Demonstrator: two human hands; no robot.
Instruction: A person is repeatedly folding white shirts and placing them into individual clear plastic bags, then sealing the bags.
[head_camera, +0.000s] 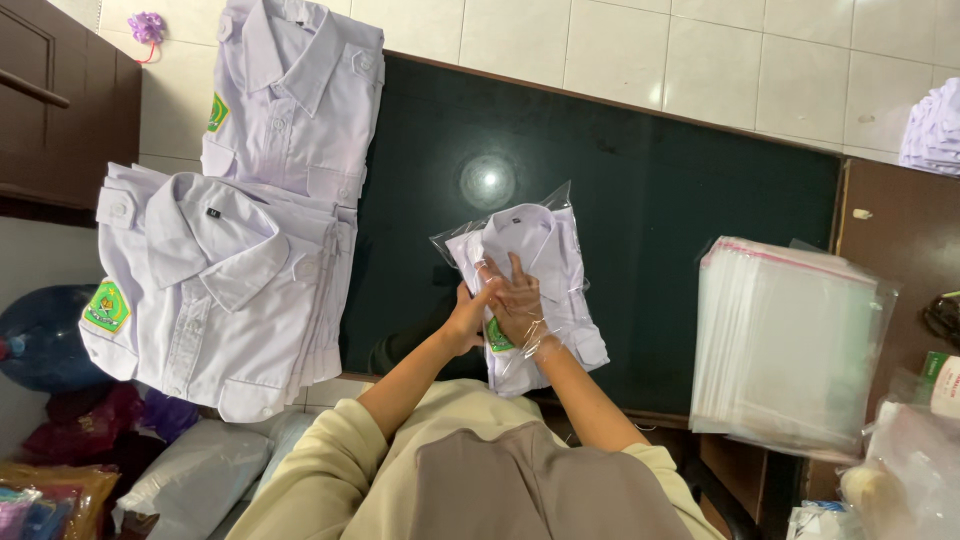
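Note:
A folded white shirt (545, 262) lies partly inside a clear plastic bag (470, 232) on the dark green table top (650, 200). My right hand (518, 303) rests flat on the shirt, fingers spread, apparently under the bag's film. My left hand (468, 315) grips the bag's near left edge beside it. A green badge on the shirt shows just below my hands.
Two stacks of folded white shirts (225, 285) (295, 100) sit at the left. A pile of clear plastic bags (785, 345) lies at the right. More white cloth (935, 130) is at the far right, and bags and bundles (60, 420) crowd the floor at left.

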